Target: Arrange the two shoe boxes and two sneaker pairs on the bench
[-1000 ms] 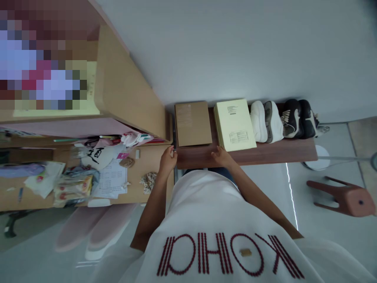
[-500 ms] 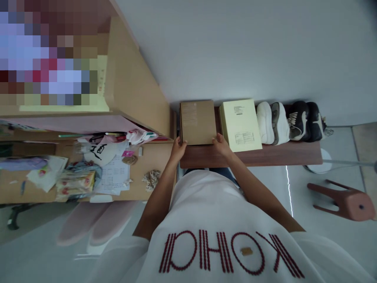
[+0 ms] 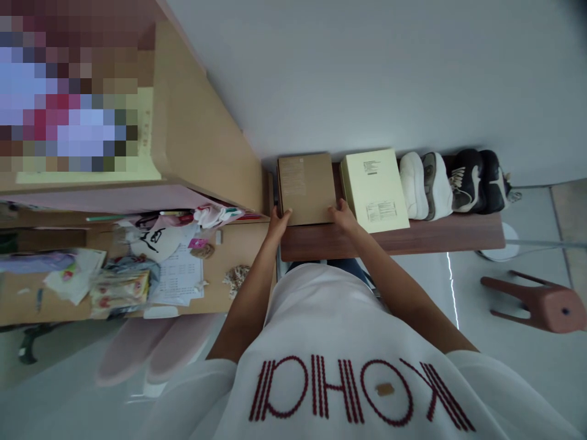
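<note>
Nearest: from where I sit, the view opens on the person's white T-shirt (image 3: 321, 330) with maroon lettering, both bare forearms reaching out over it.
Left hand (image 3: 279, 224): I read it as clasping the near left corner of the box, fingers curled around the edge.
Right hand (image 3: 343, 214): it sits on the near right corner of the same box, fingers bent over the edge, so I read this as a grasp too.
Grip: both hands are closed on the box from opposite corners, neither one released; I cannot tell if it bears any weight.
Brown cardboard box (image 3: 306, 189): it lies flat between the hands, at the left end of the bench, with a printed label on its top.
Dark wooden bench (image 3: 389, 241): it runs across the view just beyond the person's lap.
Beside the box: a pale yellow box (image 3: 375, 190) lies just to the right, not touching the right hand's fingers that I can see, then white sneakers (image 3: 424, 186) and black sneakers (image 3: 477, 182).
Left side: a light wood desk (image 3: 243, 244) holds printed papers (image 3: 178, 272) and assorted clutter.
Far right: a terracotta-coloured stool (image 3: 541, 308) lies on its side on the floor.
</note>
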`<state>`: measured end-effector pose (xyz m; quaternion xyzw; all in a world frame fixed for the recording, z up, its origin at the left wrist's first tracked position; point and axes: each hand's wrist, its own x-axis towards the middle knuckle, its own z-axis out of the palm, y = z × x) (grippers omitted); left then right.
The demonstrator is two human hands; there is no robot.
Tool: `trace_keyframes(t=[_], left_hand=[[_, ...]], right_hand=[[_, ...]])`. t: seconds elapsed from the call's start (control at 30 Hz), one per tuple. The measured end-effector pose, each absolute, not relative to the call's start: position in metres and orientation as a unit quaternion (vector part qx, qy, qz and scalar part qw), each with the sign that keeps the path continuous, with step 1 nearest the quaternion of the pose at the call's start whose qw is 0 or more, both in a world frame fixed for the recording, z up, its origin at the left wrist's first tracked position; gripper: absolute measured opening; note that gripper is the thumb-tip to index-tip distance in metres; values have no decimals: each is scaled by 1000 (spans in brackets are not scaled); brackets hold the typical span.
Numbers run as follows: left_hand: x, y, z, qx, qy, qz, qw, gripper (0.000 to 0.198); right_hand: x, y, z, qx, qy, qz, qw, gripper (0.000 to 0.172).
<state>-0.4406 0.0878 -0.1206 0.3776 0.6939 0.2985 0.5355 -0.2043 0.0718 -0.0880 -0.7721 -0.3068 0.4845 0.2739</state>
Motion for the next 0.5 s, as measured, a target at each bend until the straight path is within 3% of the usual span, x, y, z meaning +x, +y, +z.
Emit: trace_keyframes(t=[0.4,0.5], left_hand=[[-436,101,-124,375,698,293,535,69],[-435,105,-130,369,698,297,538,70]], right_hand=[[-203,87,-95,-774,-269,500,279,88],[-206,92,-98,-772,-254,508,284,82]])
